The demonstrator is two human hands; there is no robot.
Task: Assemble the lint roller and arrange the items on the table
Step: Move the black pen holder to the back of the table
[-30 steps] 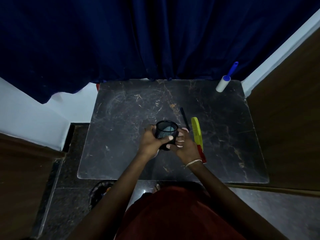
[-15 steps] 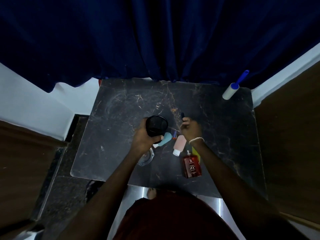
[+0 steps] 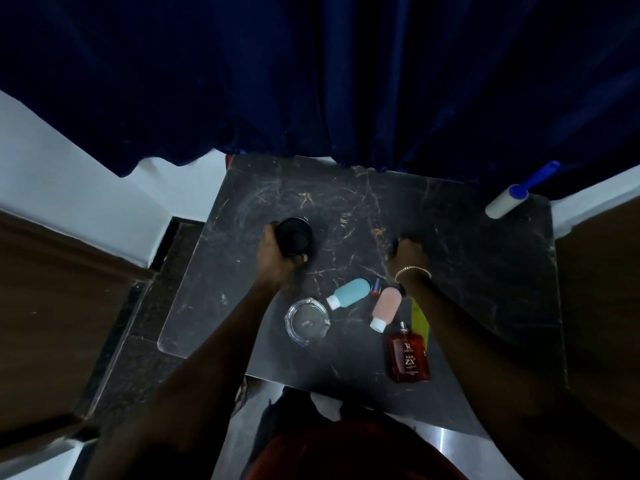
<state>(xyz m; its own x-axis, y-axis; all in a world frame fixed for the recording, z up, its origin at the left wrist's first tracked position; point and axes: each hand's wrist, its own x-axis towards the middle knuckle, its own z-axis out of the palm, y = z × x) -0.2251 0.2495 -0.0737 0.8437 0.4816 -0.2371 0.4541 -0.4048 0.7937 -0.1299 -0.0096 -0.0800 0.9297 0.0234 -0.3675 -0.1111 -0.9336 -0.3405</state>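
The lint roller [image 3: 504, 202], a white roll on a blue handle, lies at the table's far right corner, away from both hands. My left hand [image 3: 273, 254] grips a black mesh cup [image 3: 296, 235], which stands on the dark marble table [image 3: 485, 278] left of centre. My right hand [image 3: 408, 254] is curled over a black pen [image 3: 394, 243] at mid table; only the pen's ends show. Near the front edge lie a teal bottle [image 3: 349, 292], a pink bottle [image 3: 385, 306], a red perfume bottle [image 3: 409, 355], a glass ashtray [image 3: 306, 322] and a yellow comb [image 3: 419, 317].
A small red and blue item [image 3: 376, 285] lies between the two bottles. A dark blue curtain [image 3: 311, 81] hangs over the table's far edge. Wooden panels stand at the left [image 3: 52, 306] and right [image 3: 602, 271]. My red clothing [image 3: 346, 452] is at the near edge.
The cup was emptied: bottles, ashtray and perfume now lie on the table. My left hand carried the cup left and away from me. My right hand moved from the cup onto the pen.
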